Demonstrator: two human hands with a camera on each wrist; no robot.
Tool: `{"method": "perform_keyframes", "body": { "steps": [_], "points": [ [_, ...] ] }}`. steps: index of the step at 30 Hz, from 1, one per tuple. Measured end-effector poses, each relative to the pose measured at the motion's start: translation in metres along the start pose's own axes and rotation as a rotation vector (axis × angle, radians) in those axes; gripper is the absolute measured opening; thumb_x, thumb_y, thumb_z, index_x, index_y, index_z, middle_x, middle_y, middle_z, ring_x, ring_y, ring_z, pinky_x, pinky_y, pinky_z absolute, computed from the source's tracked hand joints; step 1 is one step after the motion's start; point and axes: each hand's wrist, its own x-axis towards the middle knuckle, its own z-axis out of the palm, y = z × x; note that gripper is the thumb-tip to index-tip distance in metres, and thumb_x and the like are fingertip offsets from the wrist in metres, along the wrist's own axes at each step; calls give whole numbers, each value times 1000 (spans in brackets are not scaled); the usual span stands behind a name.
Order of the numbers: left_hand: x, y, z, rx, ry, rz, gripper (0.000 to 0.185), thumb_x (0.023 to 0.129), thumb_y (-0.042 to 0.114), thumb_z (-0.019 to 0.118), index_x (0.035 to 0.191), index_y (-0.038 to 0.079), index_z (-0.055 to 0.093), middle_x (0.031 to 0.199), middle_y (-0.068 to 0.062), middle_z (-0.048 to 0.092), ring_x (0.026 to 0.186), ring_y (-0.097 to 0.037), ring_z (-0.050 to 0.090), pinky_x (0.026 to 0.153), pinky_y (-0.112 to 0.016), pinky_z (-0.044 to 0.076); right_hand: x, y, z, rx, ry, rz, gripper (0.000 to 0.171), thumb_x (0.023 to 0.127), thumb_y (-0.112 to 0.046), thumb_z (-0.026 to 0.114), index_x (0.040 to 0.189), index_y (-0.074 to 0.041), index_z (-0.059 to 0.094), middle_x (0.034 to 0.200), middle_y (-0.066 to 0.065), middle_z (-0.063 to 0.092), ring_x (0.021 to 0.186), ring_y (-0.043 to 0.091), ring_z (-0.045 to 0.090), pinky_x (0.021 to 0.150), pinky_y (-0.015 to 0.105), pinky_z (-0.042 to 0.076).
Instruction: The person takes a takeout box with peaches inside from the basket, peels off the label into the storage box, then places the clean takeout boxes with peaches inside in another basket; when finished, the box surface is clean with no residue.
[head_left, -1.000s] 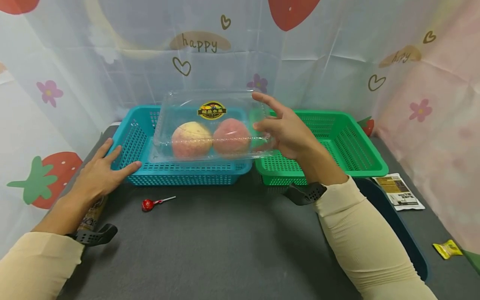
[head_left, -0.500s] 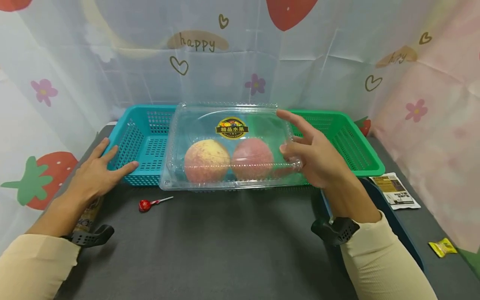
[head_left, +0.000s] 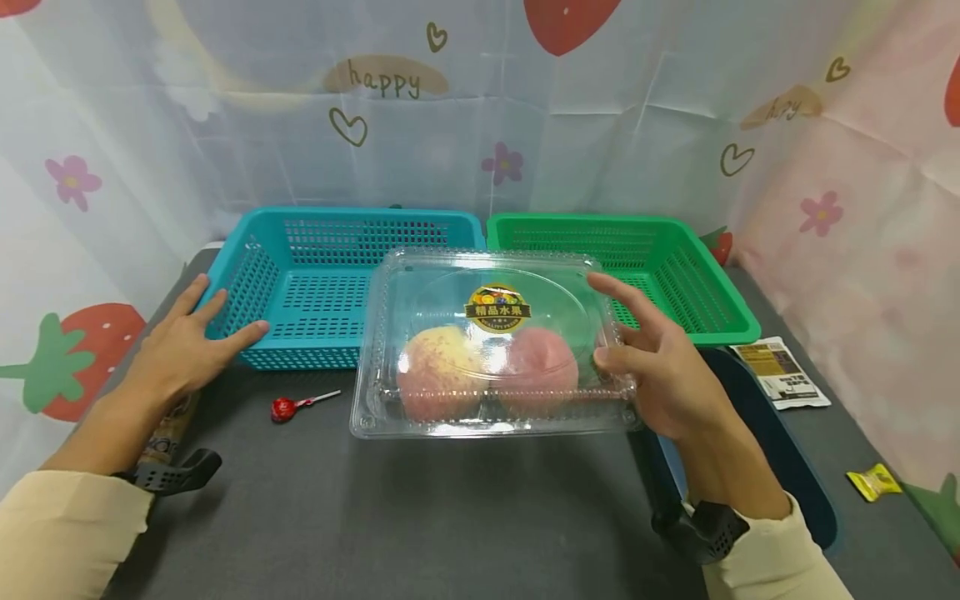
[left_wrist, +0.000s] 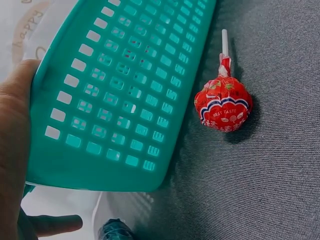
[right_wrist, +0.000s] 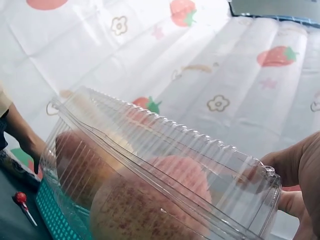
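The right hand point(head_left: 667, 375) grips the clear fruit box point(head_left: 491, 346) by its right end and has drawn it back from over the blue basket point(head_left: 315, 283) toward the person, above the table. The left hand point(head_left: 183, 350) stays flat, fingers spread, against the basket's corner.

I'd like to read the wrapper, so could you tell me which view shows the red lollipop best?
The left wrist view: the red lollipop lies close up on the grey mat, wrapper print legible. The head view shows it small; the right wrist view shows only a tiny corner glimpse.
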Motion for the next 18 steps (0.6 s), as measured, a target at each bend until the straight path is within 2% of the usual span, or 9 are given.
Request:
{"method": "perform_keyframes", "body": {
  "steps": [9,11,15,18],
  "points": [
    [-1,0,-1,-4,-10,6,89,95,57,46,151,-2,11,158,-20,-11,133,-60,6,90,-79,17,-22,23,-2,19,-1,7,69,91,6,52,151,-16,28,110,24,45,89,25,53,70,39,51],
    [0,-1,-1,-1,-10,6,89,95,57,46,151,-2,11,158,-20,-11,133,-60,6,90,-79,17,-25,28,-2,16,12,15,69,91,6,52,151,-17,28,114,25,44,89,24,53,70,39,51],
    [0,-1,-1,1,-15,6,89,95,57,46,151,-3,11,158,-20,-11,133,-60,6,90,-79,17,-32,35,-2,0,37,37,70,90,5,54,152,-17,29,134,21,33,89,23,49,68,35,48],
    [1,-1,-1,0,-16,9,89,95,57,46,151,-3,11,158,-20,-11,134,-59,5,90,-79,17,-37,41,-3,7,39,47,70,90,6,54,152,-17,29,135,21,31,84,20,47,65,33,46]
  ]
}}
